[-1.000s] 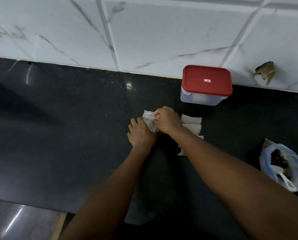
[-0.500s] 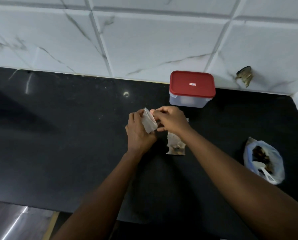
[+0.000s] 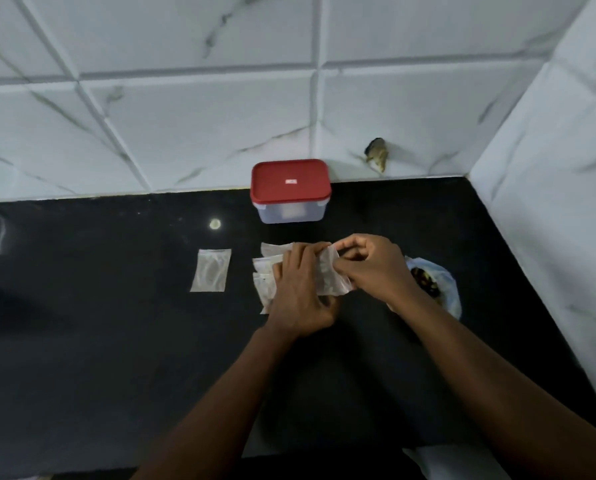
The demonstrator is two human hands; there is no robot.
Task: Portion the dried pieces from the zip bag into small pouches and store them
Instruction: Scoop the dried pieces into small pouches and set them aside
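Head view: you hold one small pouch (image 3: 329, 277) in front of the red-lidded box (image 3: 289, 188).
Left hand (image 3: 300, 296): your fingers curl round the pouch's side.
Right hand (image 3: 372, 268): thumb and fingers pinch its top edge.
Contents: too blurred to tell whether it is filled.
Stack of pouches (image 3: 264, 271): in front of the box, partly under your left hand.
Single pouch (image 3: 211, 270): flat, in front and left of the box.
Zip bag (image 3: 443, 285): in front and right of the box, with dark pieces inside.
Progress: early, I judge; the lid is on, and portioning and storing remain.
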